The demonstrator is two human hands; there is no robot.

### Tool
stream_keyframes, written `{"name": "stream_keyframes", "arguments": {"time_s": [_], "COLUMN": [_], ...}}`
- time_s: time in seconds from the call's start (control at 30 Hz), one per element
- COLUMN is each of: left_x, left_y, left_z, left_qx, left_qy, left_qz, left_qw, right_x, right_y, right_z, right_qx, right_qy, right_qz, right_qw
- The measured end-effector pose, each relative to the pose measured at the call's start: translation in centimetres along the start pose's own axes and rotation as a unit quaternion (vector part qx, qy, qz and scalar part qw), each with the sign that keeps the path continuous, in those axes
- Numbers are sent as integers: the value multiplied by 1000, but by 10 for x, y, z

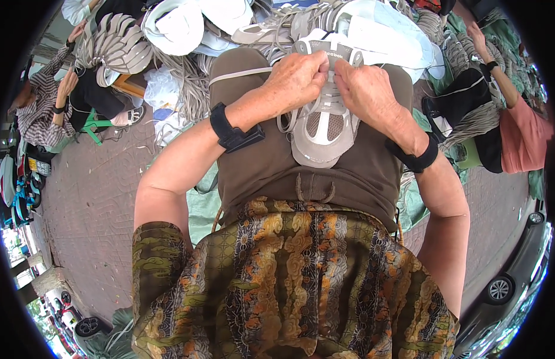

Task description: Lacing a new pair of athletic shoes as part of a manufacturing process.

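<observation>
Both grips, left hand and right hand, are closed on the grey shoe; pale lettering marks its tongue.

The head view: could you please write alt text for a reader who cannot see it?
A person's left hand and right hand pinch close beside the tongue of a beige-and-white mesh sneaker lying on brown fabric trousers. Beyond are bundled pale grey cords, with co-workers at either side.
</observation>
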State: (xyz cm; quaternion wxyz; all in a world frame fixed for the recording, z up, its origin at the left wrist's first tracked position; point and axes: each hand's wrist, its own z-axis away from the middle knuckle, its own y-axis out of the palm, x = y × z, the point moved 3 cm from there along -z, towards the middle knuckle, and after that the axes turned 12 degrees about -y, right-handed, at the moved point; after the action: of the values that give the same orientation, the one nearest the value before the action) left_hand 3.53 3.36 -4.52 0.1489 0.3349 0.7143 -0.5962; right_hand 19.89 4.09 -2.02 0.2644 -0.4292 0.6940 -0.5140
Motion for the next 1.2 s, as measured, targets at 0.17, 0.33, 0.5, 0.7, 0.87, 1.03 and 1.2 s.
{"name": "stream_keyframes", "arguments": {"time_s": [0.17,0.33,0.5,0.7,0.87,1.03,1.2], "left_x": [7,7,-13,-39,-33,-26,-30], "left_y": [-12,-43,-56,-37,-14,-14,-26], "left_z": [3,7,1,-11,-28,-31,-23], "left_qx": [75,140,172,186,208,224,191], "left_qy": [-24,-137,-144,-87,-30,-62,-20], "left_qz": [141,208,213,173,113,140,107], "left_qw": [987,958,951,963,971,963,975], "right_x": [5,-31,-125,-189,-200,-163,-57], "right_y": [-24,-60,-87,-88,-60,-28,-35], "right_z": [19,87,225,386,425,331,160], "right_qx": [-1,6,55,82,102,-14,-149], "right_qy": [-75,53,253,424,502,408,165], "right_qz": [112,199,279,280,249,68,-13], "right_qw": [991,979,925,857,822,910,975]}}
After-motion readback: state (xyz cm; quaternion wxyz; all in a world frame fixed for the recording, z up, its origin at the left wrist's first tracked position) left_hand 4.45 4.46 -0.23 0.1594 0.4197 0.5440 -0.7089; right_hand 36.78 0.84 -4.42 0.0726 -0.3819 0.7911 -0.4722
